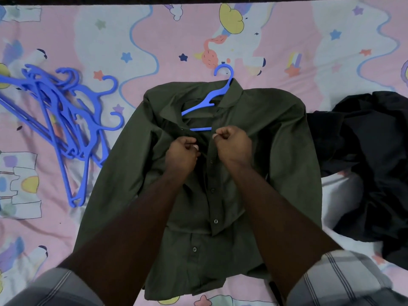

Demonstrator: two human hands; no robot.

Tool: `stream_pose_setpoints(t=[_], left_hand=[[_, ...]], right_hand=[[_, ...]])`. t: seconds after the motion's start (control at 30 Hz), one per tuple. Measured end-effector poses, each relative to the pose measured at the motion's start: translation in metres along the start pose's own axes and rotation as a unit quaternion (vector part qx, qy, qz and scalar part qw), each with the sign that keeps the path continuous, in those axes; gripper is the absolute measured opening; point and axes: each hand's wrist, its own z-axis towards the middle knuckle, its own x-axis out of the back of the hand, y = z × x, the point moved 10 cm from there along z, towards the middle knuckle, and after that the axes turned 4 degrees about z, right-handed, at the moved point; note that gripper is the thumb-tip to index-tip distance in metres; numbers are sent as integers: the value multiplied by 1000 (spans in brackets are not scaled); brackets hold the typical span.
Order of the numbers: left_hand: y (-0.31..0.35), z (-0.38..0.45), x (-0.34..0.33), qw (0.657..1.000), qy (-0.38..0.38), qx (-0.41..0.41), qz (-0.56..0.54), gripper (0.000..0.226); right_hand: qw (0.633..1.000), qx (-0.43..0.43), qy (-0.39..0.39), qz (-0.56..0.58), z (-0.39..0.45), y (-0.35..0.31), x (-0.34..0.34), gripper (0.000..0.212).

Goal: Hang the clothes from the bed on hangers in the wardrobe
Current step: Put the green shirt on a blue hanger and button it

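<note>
The green shirt [254, 151] is laid flat on the bed [154, 36], front side up. A blue hanger [206, 100] has been put inside it, and the hook sticks out above the collar. The shirt's front is pinched just below the collar by both hands. The left hand [182, 154] is curled on one front edge, and the right hand [233, 143] is curled on the other edge, close beside it. A top button may be getting done up, but the button itself is hidden by the fingers. So this shirt is on its hanger but has not been hung up yet. To the left of the shirt a pile of blue hangers [64, 120] is waiting. To the right of the shirt a heap of black clothes [373, 164] is left to do. No wardrobe can be seen.
</note>
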Motion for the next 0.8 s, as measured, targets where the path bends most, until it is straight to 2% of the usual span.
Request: stream_pose_setpoints(t=[0.1,0.17,0.3,0.4,0.57,0.7,0.8], left_hand=[[13,9,-4,994,-4,-40,102,23],[18,15,-10,988,-13,-65,143,25],[17,24,-20,979,-32,-75,188,26],[15,28,-21,980,-28,-68,184,23],[19,30,-23,981,-34,-57,181,9],[22,27,-25,984,-43,-45,165,9],[28,24,-20,992,-30,-36,115,6]], right_hand=[[990,49,-45,-124,18,-15,-22,14],[981,34,-66,-177,29,-6,-32,24],[976,2,-75,-203,35,13,-36,51],[977,-9,-77,-197,38,16,-37,46],[989,-34,-56,-134,39,21,-23,20],[994,-101,-37,18,32,36,-15,5],[982,-127,-31,133,23,40,-13,14]])
